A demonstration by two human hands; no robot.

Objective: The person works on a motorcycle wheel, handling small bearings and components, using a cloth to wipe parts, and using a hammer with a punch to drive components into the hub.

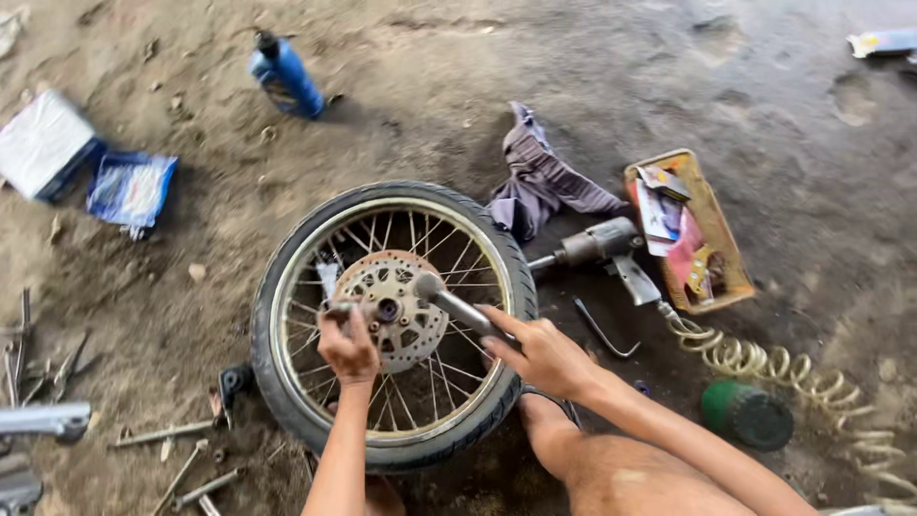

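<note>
Wheel (392, 325) flat on dirt floor (573, 86), brake disc (396, 308) up, centre frame. I see left hand (347, 346) fingers closed on small tool at hub, right hand (540, 354) fingers wrapped round hammer (458, 306) handle, head resting on disc. Air wrench (604, 248), rag (544, 177), tray (690, 229) just right of wheel; blue bottle (285, 75) well behind.

Bare forearms, no sleeves, no gloves, no watch or rings seen on left hand (349, 349) or right hand (544, 355). Bare knee and thigh at lower frame; bare foot in dark-strapped sandal (564, 406) below right wrist.
</note>
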